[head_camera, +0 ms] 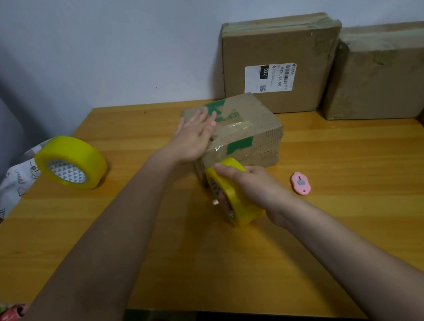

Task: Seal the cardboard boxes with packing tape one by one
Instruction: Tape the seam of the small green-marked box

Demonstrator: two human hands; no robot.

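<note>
Now my left hand (pixel 196 138) lies flat, fingers straight, on the creased cardboard box (pixel 239 131), my right hand (pixel 255 184) grips a yellow tape roll (pixel 233 192) just below it, fingertips hidden inside the core.

In front of me on the table, a small brown cardboard box with green printed patches (pixel 244 128) lies flat, clear tape across its top. A yellow roll of packing tape (pixel 233 192) stands on edge against its near side. Two larger taped brown cardboard boxes (pixel 279 65) stand behind.
</note>
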